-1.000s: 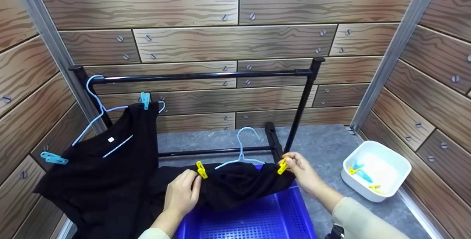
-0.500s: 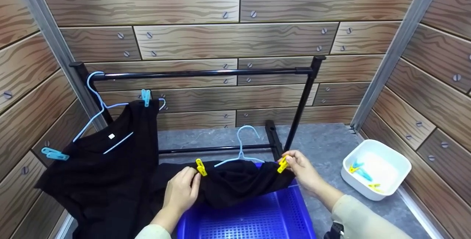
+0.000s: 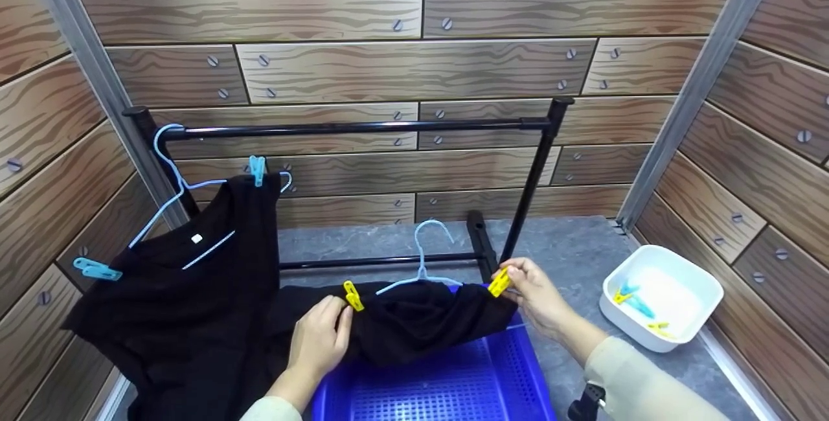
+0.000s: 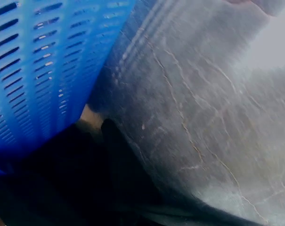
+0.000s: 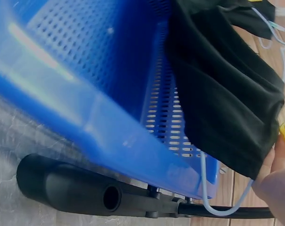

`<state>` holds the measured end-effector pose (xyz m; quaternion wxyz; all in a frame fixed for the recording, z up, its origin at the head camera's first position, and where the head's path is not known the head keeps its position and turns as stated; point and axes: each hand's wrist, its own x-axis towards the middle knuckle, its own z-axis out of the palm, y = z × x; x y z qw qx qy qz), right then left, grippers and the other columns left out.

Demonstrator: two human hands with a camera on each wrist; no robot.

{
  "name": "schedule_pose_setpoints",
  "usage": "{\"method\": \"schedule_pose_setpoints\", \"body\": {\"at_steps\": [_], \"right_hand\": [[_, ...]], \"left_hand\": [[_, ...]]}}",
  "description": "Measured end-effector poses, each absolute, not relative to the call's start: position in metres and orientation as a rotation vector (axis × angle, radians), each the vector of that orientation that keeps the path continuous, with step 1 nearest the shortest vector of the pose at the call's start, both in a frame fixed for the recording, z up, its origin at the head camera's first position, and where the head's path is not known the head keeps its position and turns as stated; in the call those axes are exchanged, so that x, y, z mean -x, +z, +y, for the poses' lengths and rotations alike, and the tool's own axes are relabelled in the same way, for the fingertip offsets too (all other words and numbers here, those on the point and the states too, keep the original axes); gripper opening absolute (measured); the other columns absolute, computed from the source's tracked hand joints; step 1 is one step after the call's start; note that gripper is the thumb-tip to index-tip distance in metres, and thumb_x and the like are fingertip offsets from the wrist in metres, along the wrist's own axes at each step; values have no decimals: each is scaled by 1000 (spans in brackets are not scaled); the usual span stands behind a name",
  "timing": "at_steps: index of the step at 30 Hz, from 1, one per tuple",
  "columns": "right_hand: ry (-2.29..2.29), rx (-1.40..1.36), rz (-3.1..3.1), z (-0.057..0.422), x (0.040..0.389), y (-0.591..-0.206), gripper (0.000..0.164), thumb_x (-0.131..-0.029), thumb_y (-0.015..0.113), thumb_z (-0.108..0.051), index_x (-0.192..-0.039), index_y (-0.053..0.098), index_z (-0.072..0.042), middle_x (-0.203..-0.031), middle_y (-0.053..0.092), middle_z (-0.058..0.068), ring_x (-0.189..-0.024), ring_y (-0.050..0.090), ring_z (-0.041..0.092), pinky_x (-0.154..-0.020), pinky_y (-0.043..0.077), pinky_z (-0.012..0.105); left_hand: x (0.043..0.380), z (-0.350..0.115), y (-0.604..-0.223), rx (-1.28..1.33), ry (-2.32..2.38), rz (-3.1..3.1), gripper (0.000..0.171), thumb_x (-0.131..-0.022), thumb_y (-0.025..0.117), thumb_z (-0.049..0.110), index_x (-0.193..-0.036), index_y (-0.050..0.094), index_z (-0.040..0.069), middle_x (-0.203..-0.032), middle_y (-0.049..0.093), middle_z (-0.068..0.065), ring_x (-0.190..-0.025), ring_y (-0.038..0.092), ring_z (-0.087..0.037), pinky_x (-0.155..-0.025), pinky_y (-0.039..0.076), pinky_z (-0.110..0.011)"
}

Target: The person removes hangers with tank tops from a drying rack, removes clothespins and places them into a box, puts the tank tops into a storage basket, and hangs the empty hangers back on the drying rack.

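Observation:
A black garment on a light blue hanger is held up over the blue basket. My left hand grips its left shoulder, just below a yellow clothespin. At the other shoulder, my right hand pinches a second yellow clothespin, whose tip overlaps the cloth. The right wrist view shows the hanger's looped end sticking out below the cloth, beside my right hand. Dark cloth fills the lower left wrist view; my left fingers are hidden there.
A black rack stands behind. At its left end hangs a black sleeveless top on a blue hanger, with blue clothespins at both shoulders. A white tub with several clothespins sits on the grey floor at right.
My right hand has shifted slightly upward, and the yellow clothespin in it has risen and tilted a little. The left hand and garment stay almost in place.

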<state>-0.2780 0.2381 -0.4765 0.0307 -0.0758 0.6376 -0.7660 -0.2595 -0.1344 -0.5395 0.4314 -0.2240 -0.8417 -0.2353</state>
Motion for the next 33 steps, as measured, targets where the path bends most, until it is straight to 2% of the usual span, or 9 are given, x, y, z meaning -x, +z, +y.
{"method": "schedule_pose_setpoints", "body": {"at_steps": [3, 14, 24, 33], "right_hand": [[-2320, 243, 2014, 236, 278, -477, 25, -99, 37, -10, -115, 36, 9, -98, 56, 11, -87, 58, 19, -88, 45, 37], [-2229, 269, 2090, 239, 275, -475, 36, -98, 41, -14, -123, 32, 11, -101, 56, 10, -88, 57, 19, -84, 45, 33], [-2084, 370, 2205, 246, 269, -469, 36, -96, 47, -18, -121, 38, 6, -101, 58, 7, -91, 59, 18, -83, 48, 31], [-1990, 483, 2305, 259, 269, -460, 38, -96, 47, -17, -121, 38, 11, -102, 59, 15, -90, 61, 20, -84, 48, 36]], "left_hand": [[260, -134, -540, 547, -586, -2100, 14, -87, 54, 20, -74, 53, 15, -65, 42, 7, -52, 40, -12, -47, 36, -30], [261, -134, -542, 524, -565, -2100, 15, -87, 54, 21, -73, 52, 16, -65, 42, 7, -52, 40, -11, -46, 36, -29], [259, -132, -544, 523, -560, -2104, 15, -87, 54, 21, -73, 52, 16, -65, 42, 7, -52, 41, -12, -46, 36, -30], [259, -132, -544, 512, -571, -2110, 17, -88, 52, 23, -72, 52, 17, -65, 42, 7, -52, 41, -11, -46, 37, -30]]}}
